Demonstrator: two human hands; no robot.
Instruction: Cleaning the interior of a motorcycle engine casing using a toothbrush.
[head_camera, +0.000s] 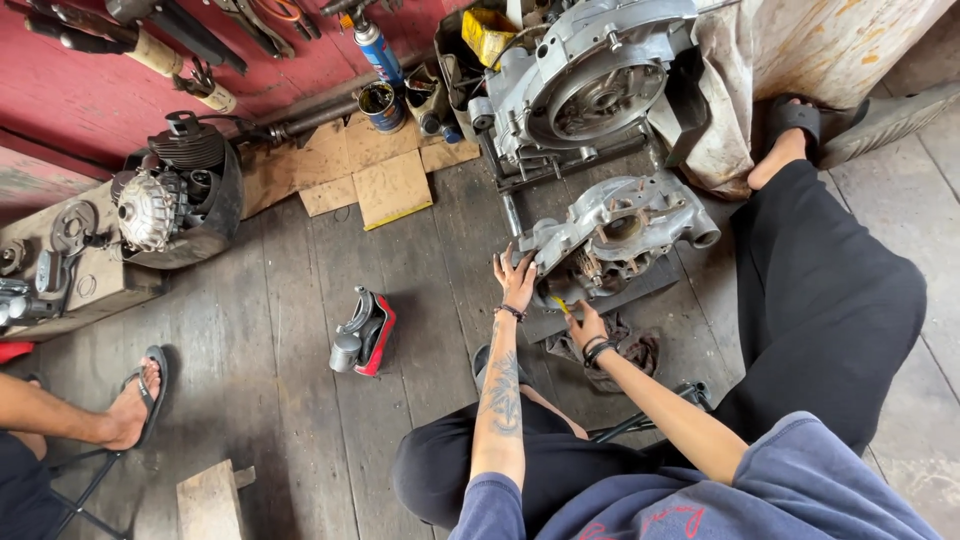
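Observation:
A grey aluminium engine case half (620, 235) lies on the wooden floor in front of me, on a dark pad. My left hand (517, 281) rests flat against the case's near left edge, fingers spread. My right hand (585, 325) is closed around a small tool with a yellow handle (562, 305), its tip pointing into the underside of the case. A larger engine block (590, 85) stands behind it, further from me.
A dark rag (628, 350) lies by my right hand. A red-and-black part (366, 332) sits on the floor to the left. Another small engine (175, 195), cans (380, 105) and cardboard line the red wall. Another person's sandalled foot (135, 400) is at left.

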